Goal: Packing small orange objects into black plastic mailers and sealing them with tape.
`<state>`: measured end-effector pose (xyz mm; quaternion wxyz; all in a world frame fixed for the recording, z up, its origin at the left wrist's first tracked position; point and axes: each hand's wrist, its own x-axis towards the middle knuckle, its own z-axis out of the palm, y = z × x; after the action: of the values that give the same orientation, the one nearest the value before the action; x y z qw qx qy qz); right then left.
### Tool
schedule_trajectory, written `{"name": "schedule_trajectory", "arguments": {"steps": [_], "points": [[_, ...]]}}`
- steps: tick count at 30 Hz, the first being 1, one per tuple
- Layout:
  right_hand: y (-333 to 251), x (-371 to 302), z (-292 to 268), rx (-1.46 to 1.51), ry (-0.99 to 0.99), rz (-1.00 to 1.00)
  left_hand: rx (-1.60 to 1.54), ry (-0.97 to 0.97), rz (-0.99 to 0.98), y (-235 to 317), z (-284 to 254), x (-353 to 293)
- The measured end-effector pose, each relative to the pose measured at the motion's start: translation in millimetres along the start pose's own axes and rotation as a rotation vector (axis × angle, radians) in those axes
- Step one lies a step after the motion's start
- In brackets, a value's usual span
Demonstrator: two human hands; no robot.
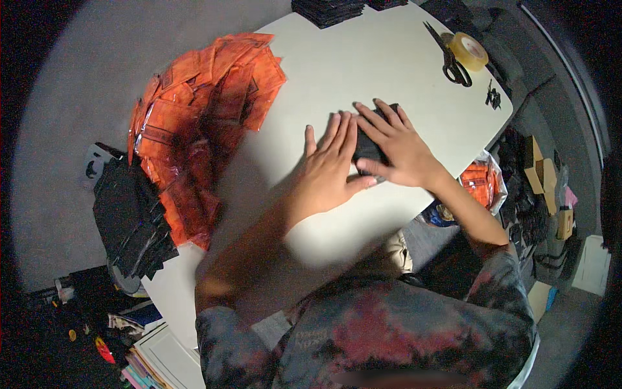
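A small black folded piece point(368, 152), perhaps cloth or a packet, lies on the white table point(324, 71) in front of me. Its kind is hard to make out because my hands cover much of it. Resting over its right part is my right hand point(407, 154), fingers spread and the thumb across its near end. My left hand point(327, 170) lies flat along its left edge, fingers stretched out and the thumb pointing toward the right hand. Neither hand is closed around anything.
Many orange plastic packets point(175, 123) are heaped along the table's left side, with black packets point(129, 214) beside them. Black scissors point(453, 68), a tape roll point(469, 52) and small black bits point(494, 97) lie far right. Black stacks point(329, 11) stand at the far edge.
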<state>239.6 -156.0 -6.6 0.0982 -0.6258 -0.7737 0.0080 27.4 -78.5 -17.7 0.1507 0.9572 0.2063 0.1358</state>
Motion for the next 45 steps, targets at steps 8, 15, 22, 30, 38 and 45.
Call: {"name": "schedule_trajectory", "arguments": {"steps": [8,15,22,30,38,45], "points": [[-60.7,-10.0,-81.7,-0.011,-0.271,0.541,-0.268,0.452,-0.077,-31.2,7.3,9.0],[-24.6,-13.4,-13.1,-0.001,0.065,-0.124,-0.026,0.15,0.01,-5.3,12.7,2.1],[-21.9,-10.0,-8.3,0.03,-0.026,-0.11,0.149,0.067,-0.062,-2.1,17.5,-9.1],[-21.1,-9.6,-7.4,0.042,-0.005,-0.115,0.184,0.004,-0.098,2.8,10.3,-7.1],[-23.3,-13.0,-14.4,0.039,0.005,-0.13,0.204,0.014,-0.08,3.0,14.0,-6.4],[-45.9,-73.2,-34.9,0.152,-0.069,-0.102,-0.121,0.164,-0.079,-14.1,7.8,-3.6]]}}
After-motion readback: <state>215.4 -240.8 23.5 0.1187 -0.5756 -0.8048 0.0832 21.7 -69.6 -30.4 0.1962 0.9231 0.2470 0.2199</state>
